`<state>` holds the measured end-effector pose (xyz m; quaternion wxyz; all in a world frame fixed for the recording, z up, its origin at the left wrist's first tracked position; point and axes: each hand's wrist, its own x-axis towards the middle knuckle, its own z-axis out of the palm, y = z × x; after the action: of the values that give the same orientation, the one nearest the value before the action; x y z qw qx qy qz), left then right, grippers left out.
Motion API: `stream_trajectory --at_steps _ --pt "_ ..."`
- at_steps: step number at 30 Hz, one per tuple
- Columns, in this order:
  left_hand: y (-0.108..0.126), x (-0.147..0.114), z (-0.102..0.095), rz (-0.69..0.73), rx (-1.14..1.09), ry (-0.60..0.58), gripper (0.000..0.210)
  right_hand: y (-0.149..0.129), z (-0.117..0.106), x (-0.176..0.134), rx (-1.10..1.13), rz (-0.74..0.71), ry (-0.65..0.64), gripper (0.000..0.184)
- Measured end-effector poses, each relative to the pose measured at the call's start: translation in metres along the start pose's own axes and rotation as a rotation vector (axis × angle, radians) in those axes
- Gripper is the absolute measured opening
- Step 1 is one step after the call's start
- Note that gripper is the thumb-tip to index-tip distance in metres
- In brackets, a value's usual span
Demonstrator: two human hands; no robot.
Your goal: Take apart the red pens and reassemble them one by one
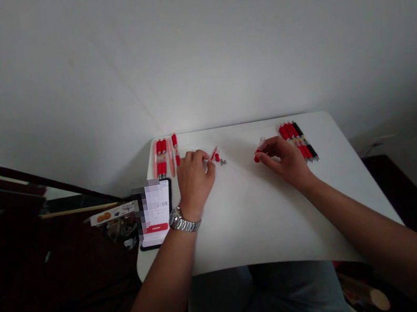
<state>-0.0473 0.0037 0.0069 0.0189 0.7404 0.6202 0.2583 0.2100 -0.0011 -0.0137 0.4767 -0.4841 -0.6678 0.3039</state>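
Observation:
My left hand point(196, 176), with a metal watch point(181, 221) on its wrist, is closed, thumb and fingertips together at a thin red-and-clear pen refill point(214, 152). Its lower end is hidden by the fingers. Beside it on the white table lie a small red pen part point(217, 158) and small silvery pen pieces point(223, 162). Across from these, my right hand point(283, 159) pinches a pen barrel part point(258, 155), red at the near end and clear at the far end. The fingers cover some of it.
Several red and pink pens point(162, 155) lie at the table's back left. Red pens and a black pen point(305, 140) form a row at the right. A phone point(156, 212) showing a timer lies along the left edge. Behind the white table point(259, 222) stands a grey wall.

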Motion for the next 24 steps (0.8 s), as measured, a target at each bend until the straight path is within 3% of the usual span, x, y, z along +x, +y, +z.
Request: stream_trajectory --at_steps 24 --pt "0.001 -0.0003 -0.0017 0.006 0.04 -0.013 0.003 0.0018 0.0007 -0.0003 -0.026 0.003 -0.009 0.024"
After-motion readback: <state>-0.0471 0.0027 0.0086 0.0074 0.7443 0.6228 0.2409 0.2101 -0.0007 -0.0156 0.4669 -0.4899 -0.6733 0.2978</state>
